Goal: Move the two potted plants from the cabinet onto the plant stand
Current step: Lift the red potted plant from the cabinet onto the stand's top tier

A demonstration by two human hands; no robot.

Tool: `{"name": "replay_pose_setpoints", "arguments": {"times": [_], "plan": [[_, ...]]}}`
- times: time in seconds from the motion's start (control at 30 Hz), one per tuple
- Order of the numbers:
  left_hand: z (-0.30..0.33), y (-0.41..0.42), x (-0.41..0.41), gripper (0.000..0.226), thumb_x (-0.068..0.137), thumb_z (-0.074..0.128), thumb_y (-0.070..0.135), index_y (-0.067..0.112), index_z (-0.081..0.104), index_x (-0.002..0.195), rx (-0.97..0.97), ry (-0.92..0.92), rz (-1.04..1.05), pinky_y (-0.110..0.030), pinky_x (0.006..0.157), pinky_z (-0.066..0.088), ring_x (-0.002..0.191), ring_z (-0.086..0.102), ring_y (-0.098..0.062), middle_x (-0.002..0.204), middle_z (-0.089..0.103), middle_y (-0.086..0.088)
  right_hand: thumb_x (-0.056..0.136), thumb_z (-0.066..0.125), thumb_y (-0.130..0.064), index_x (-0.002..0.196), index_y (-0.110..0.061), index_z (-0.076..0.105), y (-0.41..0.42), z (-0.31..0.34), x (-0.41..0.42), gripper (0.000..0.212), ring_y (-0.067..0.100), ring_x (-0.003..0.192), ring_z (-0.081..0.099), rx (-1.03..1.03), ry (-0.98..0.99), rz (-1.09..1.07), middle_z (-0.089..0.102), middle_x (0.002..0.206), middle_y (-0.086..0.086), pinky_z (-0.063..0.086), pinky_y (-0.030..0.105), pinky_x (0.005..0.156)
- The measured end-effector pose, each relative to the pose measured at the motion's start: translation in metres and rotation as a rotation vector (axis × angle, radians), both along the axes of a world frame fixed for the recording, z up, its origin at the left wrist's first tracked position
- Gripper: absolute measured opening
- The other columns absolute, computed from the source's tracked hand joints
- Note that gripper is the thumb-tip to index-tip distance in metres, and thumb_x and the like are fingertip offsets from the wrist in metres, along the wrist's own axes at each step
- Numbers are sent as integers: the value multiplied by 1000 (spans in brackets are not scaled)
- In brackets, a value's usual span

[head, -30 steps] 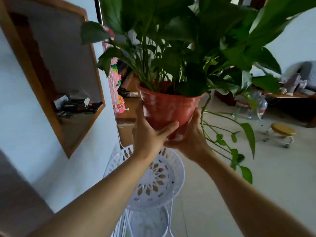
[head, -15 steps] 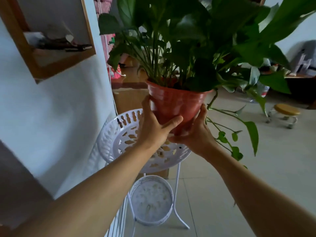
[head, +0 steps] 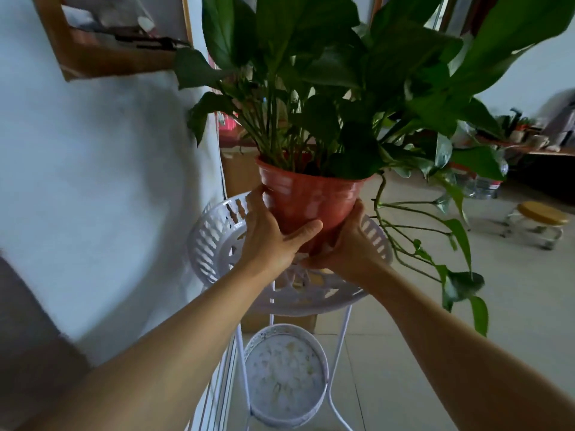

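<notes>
A red-brown plastic pot (head: pixel 306 199) with a big leafy green plant sits between my two hands. My left hand (head: pixel 269 236) grips its left side, thumb across the front. Cupped under its lower right side is my right hand (head: pixel 350 247). The pot hangs just above the top tray (head: pixel 211 244) of the white metal plant stand, over the tray's middle; I cannot tell whether its base touches. A smaller lower tray (head: pixel 284 374) of the stand shows beneath. Long trailing stems (head: pixel 435 244) hang off to the right.
A white wall is close on the left, with a wooden-framed niche (head: pixel 109 42) holding small items. A cardboard box (head: pixel 239 175) stands behind the stand. Across the tiled floor stand a low wooden stool (head: pixel 541 219), a water bottle (head: pixel 482 186) and a cluttered table (head: pixel 535 147).
Both hands have lowered the pot toward the stand's top tray. My view has tilted down, so more of the stand and its lower tray shows.
</notes>
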State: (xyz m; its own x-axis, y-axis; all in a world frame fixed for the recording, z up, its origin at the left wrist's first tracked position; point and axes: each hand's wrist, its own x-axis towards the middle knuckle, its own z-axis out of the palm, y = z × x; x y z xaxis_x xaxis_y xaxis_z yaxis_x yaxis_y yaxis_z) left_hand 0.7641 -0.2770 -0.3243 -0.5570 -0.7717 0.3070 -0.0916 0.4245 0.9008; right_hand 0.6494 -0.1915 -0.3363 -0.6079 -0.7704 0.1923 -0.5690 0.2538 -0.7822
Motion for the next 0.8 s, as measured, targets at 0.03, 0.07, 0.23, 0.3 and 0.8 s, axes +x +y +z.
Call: {"name": "replay_pose_setpoints", "arguments": {"times": [0.03,0.07,0.23,0.3,0.8], "plan": [[-2,-4,1,101,67,79,37,19,12,140,6,-3,1,-47,109,37,132,43,-28,145,39,-14,50,90,-18,141,-12,-3,-4,-2,1,131,33,118,54,10,-12,13,53,129,14,46,47,101],[-5,-7,2,102,67,79,38,18,11,141,14,-13,-2,-47,110,36,133,42,-29,146,38,-14,50,90,-17,140,-12,-1,-8,-4,2,128,32,116,55,13,-23,23,54,127,14,46,49,100],[-14,-19,5,105,72,75,38,10,4,144,15,-58,-15,-48,111,33,138,34,-30,150,31,-15,52,90,-8,141,-11,-1,-18,-9,3,128,30,117,55,7,-67,79,53,122,7,46,47,101],[-18,-22,6,107,73,74,40,9,2,146,1,-77,-13,-48,112,32,141,31,-30,152,27,-15,52,90,-9,143,-10,-8,-20,-9,2,133,31,120,52,20,-89,90,50,131,14,44,49,103],[-17,-20,12,93,78,63,50,14,8,143,-57,-226,71,-42,99,44,118,57,-31,135,57,-6,71,79,-29,146,-14,-13,-17,-10,10,120,30,123,51,181,-21,60,49,138,17,43,39,103]]}}
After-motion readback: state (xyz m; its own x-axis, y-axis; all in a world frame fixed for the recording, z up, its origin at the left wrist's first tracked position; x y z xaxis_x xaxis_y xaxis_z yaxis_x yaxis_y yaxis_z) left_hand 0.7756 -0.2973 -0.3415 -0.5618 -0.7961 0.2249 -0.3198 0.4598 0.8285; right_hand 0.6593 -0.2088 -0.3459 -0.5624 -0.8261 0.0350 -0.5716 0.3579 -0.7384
